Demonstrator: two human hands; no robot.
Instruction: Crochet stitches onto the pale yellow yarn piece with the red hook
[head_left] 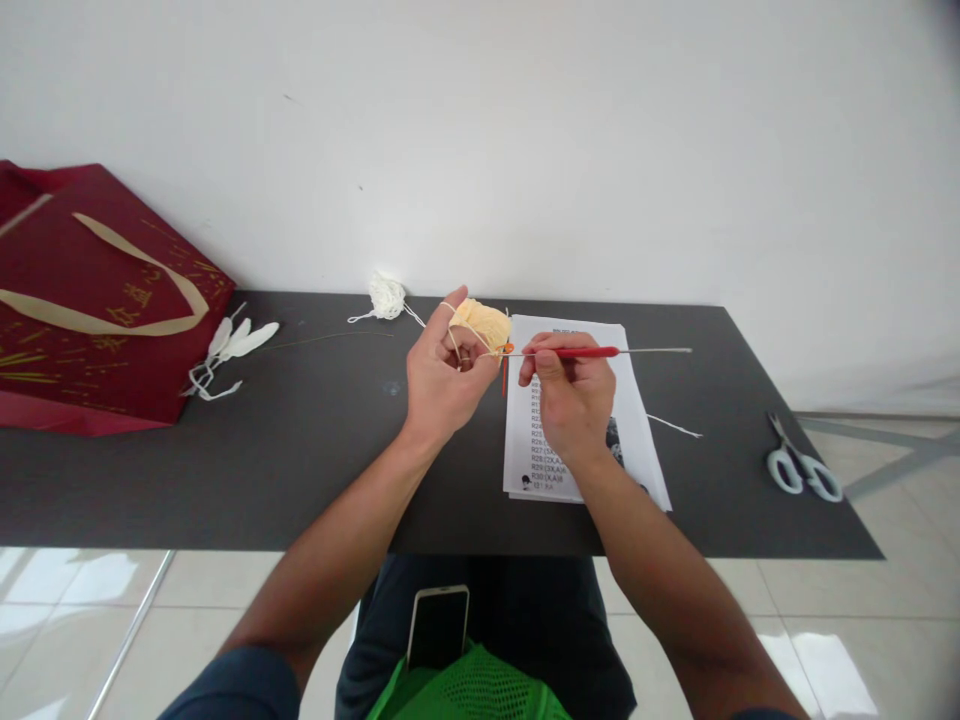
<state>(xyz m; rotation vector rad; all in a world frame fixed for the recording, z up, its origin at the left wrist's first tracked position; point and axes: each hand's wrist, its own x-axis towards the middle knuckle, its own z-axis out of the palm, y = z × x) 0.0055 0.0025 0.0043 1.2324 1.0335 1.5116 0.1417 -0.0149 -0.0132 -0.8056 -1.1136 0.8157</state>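
Over table [300,470] centre, my left hand [442,375] pinches yellow piece [484,322], yarn [448,308] looped over raised forefinger. Right hand [570,400], at 3 o'clock of it, fingers closed round hook [600,352], tip at piece. Best: strand taut, hook level, small pulls.

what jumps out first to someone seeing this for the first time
At the middle of the dark table, the left hand pinches a pale yellow crochet piece, and the right hand holds a red-handled crochet hook to it, above a printed sheet. Next comes the big red gift bag at the far left, then the scissors near the table's right edge.
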